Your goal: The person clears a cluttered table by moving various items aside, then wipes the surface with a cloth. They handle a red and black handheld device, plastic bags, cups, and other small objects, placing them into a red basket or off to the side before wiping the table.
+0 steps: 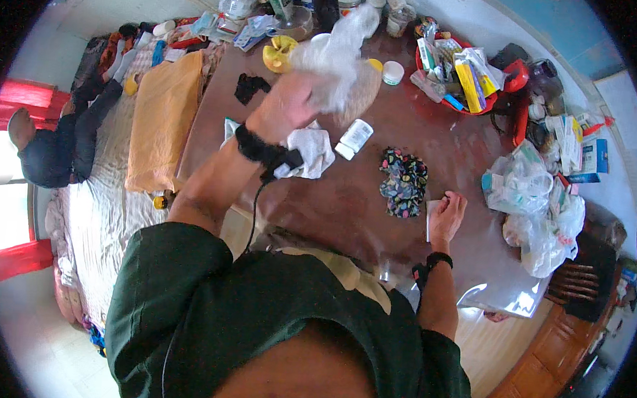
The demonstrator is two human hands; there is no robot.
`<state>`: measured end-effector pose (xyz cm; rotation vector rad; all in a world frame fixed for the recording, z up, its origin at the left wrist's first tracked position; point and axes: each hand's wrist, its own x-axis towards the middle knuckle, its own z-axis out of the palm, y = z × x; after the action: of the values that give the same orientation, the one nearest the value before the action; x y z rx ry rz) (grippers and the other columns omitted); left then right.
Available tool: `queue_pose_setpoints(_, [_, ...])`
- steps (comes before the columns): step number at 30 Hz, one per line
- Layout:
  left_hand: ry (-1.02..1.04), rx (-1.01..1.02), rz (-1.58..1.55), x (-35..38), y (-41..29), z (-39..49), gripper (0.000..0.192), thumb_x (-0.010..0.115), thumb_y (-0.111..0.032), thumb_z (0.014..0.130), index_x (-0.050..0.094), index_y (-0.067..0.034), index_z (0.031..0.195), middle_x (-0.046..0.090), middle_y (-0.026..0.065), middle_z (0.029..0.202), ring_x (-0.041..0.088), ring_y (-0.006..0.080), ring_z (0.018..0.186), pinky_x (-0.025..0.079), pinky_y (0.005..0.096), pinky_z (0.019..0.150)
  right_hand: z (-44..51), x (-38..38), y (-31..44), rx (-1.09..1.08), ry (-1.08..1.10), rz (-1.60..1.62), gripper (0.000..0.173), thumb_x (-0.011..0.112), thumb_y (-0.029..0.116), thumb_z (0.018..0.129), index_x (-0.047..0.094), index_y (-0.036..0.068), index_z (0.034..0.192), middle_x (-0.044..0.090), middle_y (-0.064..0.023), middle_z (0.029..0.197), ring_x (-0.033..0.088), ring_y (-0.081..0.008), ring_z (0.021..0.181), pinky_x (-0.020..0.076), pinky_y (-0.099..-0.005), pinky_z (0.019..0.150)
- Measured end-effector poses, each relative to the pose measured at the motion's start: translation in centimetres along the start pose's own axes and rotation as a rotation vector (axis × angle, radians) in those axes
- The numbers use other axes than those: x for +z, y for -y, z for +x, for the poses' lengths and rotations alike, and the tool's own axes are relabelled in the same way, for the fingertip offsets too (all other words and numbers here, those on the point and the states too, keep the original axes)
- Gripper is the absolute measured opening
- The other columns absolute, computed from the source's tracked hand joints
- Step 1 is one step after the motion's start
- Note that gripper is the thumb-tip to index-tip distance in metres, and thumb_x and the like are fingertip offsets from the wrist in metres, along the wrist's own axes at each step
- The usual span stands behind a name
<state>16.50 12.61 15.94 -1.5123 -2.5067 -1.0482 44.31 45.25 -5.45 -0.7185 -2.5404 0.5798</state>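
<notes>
My left hand [292, 97], blurred by motion, is raised over the far part of the brown table [345, 206]. It grips a crumpled whitish plastic bag [341, 54], also blurred. Below that hand lie a pale cloth [313, 151] and a white bottle [355, 139] on its side. Near the right side of the table, my right hand [448, 216] holds a thin white item [431, 215] by its edge; my fingers cover most of it. Just left of it rests a dark flower-patterned cloth [404, 182]. A black bunched fabric piece [250, 89] lies left of my raised hand.
Along the back stand a white-lidded jar [393, 72], a yellow ring-shaped object [278, 54] and several containers. A red basket [418, 61] of boxes and stuffed plastic bags [539, 210] line the right. Left is a bed with an orange cloth [163, 120] and a person's legs [90, 127].
</notes>
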Motion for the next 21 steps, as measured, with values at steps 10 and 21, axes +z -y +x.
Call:
queue_pose_setpoints(10, [-0.004,0.157,0.208,3.7,10.3,14.0,0.038,0.072,-0.003,0.076,0.068,-0.001,0.114,0.071,0.0194,0.107,0.07,0.0298,0.099,0.054,0.0328,0.088,0.5,-0.5,0.9,0.071,0.033,0.001,0.017,0.056,0.005,0.089,0.058,0.004,0.105,0.058,-0.0172,0.11,0.056,-0.038,0.104,0.0477,-0.0466,0.088])
queue_pose_setpoints(21, [0.434,0.034,0.137,15.5,27.0,24.3,0.024,0.064,-0.025,0.093,0.07,-0.004,0.104,0.066,0.0051,0.079,0.062,0.0184,0.075,0.05,0.0334,0.066,0.4,-0.1,0.4,0.069,0.054,0.007,0.019,0.055,0.003,0.088,0.06,0.004,0.106,0.06,-0.0164,0.11,0.056,-0.0372,0.107,0.0474,-0.0457,0.091])
